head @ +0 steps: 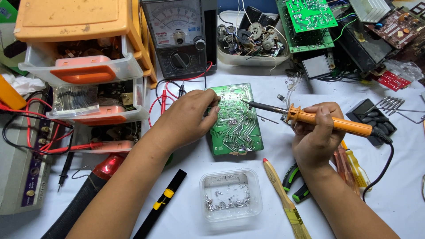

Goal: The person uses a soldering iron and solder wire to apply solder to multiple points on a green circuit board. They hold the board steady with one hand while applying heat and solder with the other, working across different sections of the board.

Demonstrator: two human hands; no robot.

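A flat green circuit board point(235, 120) lies copper side up near the middle of a white table point(398, 194), its pale solder tracks curling in shiny lines. The left hand point(188, 117) rests on the board's left edge, fingers curled down to pin it. The right hand point(315, 132) is closed around the orange handle of a soldering iron point(310, 116), whose thin dark metal tip points left over the board's upper right part. A clear plastic tub point(230, 194) of small silvery bits sits just below the board, beside a wooden-handled brush point(285, 201). Behind stand a grey meter point(179, 37) with a dial and stacked orange-and-clear drawers point(88, 66). Loose boards and wires crowd the far edge.
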